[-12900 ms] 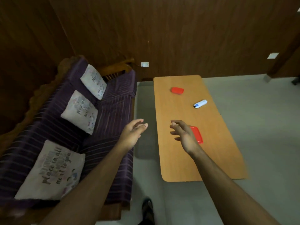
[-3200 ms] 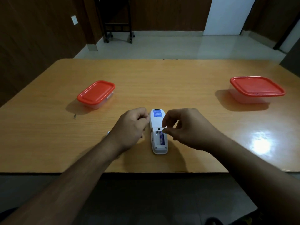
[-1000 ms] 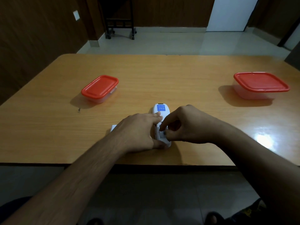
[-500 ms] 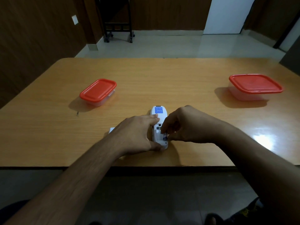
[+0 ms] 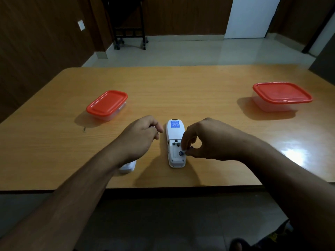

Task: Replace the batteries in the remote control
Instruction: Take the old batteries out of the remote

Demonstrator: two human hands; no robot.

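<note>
Wooden table (image 5: 199, 87), remote (image 5: 174, 134), blue label unreadable

Battery cover (image 5: 127, 167) half under forearm

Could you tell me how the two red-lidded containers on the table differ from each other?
The left container looks smaller and sits close to the left hand; the right container looks larger and stands well away from both hands, near the table's right edge. The left one lies turned at an angle, the right one squarer to the view. Both have clear bodies and closed red lids.

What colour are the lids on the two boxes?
Red, both lids, clearest in the head view.
</note>
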